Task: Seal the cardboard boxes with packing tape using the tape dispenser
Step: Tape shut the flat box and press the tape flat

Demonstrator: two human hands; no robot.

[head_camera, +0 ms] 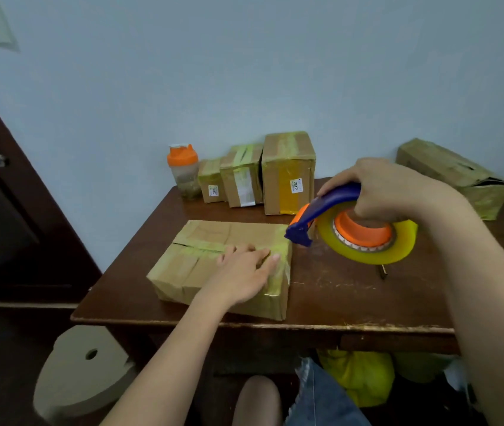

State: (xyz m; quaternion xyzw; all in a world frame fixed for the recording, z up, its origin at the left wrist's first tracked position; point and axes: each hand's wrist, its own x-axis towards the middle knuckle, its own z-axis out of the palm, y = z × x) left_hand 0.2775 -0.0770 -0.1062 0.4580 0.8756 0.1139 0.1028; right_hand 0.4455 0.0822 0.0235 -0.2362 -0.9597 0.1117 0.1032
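Your flat box [223,262] lies near the table's [337,296] front-left corner, long axis running left to right, its top seam aligned the same way and already taped over. Your left hand [244,272] rests on the box's right end, fingers straight and slightly spread, pressing down the tape. Your right hand [392,189] grips the dispenser's [337,207] blue handle, fingers curled round it, so it hangs just off the box's far-right corner, cutter end nearest the box. That hand looks best placed to lay the next strip leftward along the seam.
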